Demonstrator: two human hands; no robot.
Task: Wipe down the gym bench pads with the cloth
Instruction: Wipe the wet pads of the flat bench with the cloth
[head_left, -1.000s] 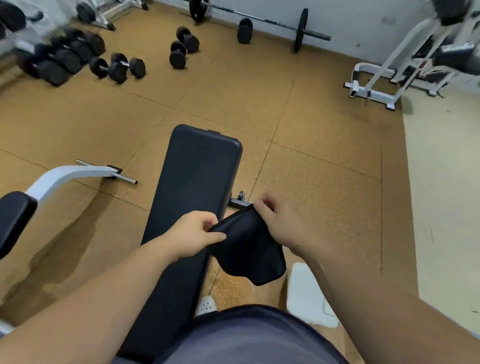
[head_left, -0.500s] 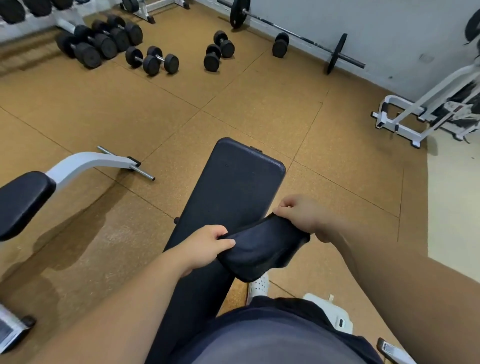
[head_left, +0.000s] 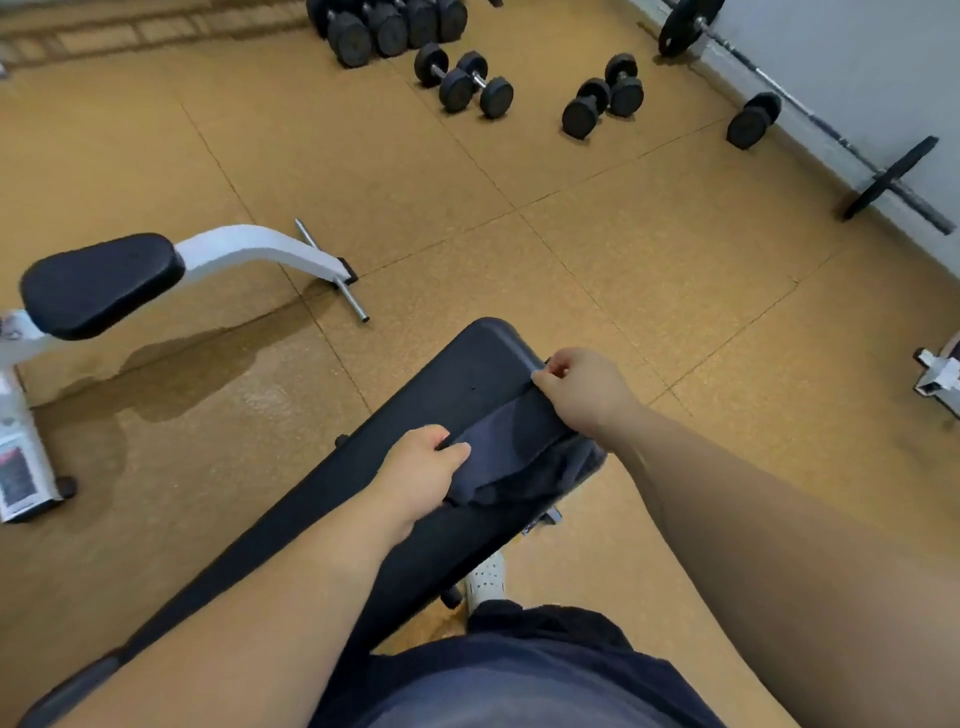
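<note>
Two-handed grip, cloth (head_left: 511, 457) edges hidden

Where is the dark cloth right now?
The dark fabric cloth is stretched between the left hand and right hand, over the far end of the long black bench pad.

The sticker (head_left: 15, 475) on the white machine frame (head_left: 23, 415) is too blurred to read.
</note>
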